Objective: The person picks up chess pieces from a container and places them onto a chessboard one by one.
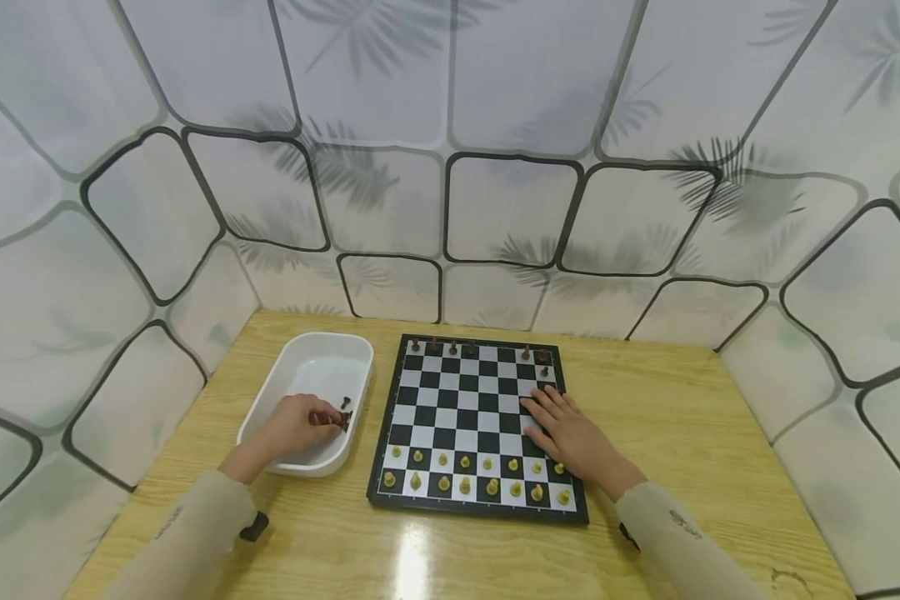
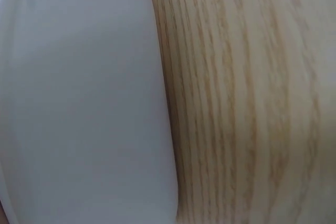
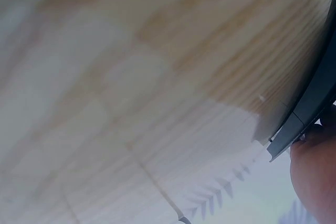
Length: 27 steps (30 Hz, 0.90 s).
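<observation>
While right hand [image 1: 576, 435] lies straight-fingered at three o'clock on chessboard [image 1: 457, 398], left hand [image 1: 292, 429], grip unclear, apparently gathers dark pieces [image 1: 346, 403] from nine-o'clock tray [image 1: 321, 364]; next, likely, placing at twelve.

- I've got a pale yellow wood table [image 1: 645, 408] across the lower head view; its grain also fills the right side of my left wrist feed.
- Bright glare patch [image 1: 412, 554] near the front, dark curved mark [image 1: 791, 577] at lower right.
- Whitish wall covering [image 1: 390, 217] behind and both sides: rounded grey/black outlines [image 1: 513, 156], grey-green leaf prints [image 1: 708, 183].
</observation>
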Each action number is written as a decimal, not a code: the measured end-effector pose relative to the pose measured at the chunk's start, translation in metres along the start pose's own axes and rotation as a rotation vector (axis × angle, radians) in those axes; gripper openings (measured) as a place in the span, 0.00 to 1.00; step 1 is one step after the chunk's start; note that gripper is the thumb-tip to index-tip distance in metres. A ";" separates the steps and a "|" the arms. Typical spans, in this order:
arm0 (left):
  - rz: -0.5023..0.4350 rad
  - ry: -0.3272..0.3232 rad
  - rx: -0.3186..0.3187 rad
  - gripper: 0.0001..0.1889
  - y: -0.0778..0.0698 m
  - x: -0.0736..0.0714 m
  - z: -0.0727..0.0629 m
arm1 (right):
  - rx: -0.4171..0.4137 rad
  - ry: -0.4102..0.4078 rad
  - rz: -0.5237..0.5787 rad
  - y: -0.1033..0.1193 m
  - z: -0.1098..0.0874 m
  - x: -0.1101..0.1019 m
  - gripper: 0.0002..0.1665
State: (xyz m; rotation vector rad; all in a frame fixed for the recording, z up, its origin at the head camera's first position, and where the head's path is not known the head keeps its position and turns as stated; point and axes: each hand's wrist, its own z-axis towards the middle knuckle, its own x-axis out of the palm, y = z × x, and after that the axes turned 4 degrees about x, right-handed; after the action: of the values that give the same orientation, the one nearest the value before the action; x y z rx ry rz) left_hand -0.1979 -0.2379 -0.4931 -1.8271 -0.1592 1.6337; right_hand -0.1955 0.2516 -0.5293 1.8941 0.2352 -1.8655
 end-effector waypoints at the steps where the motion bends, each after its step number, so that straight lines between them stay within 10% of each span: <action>1: 0.001 -0.001 0.002 0.05 0.000 0.000 0.000 | 0.001 0.000 0.000 0.000 0.000 0.000 0.37; 27: 0.031 -0.111 0.051 0.04 0.007 -0.001 -0.001 | 0.004 0.010 -0.005 0.001 0.000 -0.001 0.37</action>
State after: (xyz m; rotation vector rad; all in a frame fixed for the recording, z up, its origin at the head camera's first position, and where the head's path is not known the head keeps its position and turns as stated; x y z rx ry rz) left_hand -0.1999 -0.2437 -0.4959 -1.7095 -0.1373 1.7468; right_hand -0.1956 0.2508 -0.5281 1.9071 0.2400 -1.8615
